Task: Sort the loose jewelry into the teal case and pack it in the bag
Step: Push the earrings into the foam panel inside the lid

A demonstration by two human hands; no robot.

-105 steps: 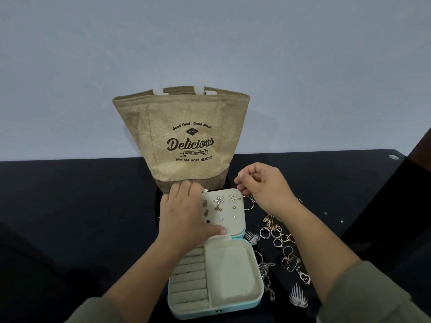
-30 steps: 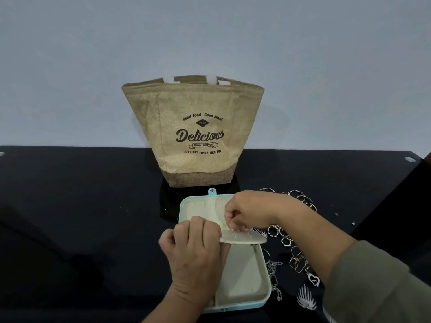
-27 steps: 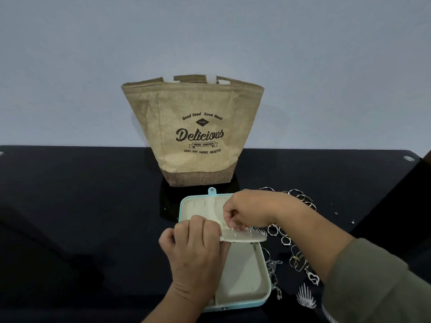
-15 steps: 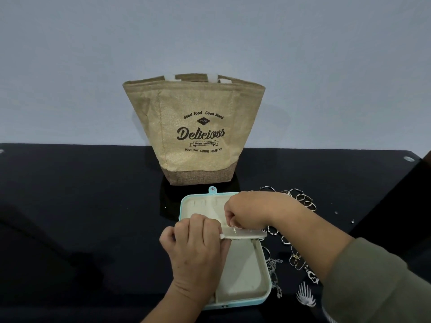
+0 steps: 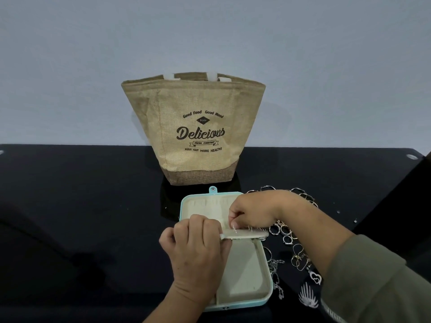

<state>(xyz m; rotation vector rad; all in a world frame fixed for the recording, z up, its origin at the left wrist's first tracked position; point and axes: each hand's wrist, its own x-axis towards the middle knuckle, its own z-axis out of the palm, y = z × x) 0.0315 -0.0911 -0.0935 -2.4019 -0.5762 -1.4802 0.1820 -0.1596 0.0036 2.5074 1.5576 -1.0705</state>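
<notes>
The teal case (image 5: 265,297) lies open on the black table, its lid flat towards the bag. My left hand (image 5: 198,250) grips the cream earring panel (image 5: 247,234), held almost level above the tray and seen edge-on. My right hand (image 5: 254,209) pinches something small at earring posts sticking up from the panel's back; what it pinches is too small to tell. Loose rings and pendants (image 5: 296,252) lie to the right of the case, partly under my right forearm. The burlap bag (image 5: 196,129) stands upright and open behind the case.
A heart pendant (image 5: 315,277) and a silver leaf piece (image 5: 307,298) lie near the front right. Tiny studs (image 5: 338,211) are scattered further right. The table's right edge (image 5: 396,183) runs diagonally close to the jewelry.
The earring panel, upright and showing its front 3.5 s ago, is folded down level over the tray. My right hand has come from the loose jewelry to the panel's back and barely moves since.
</notes>
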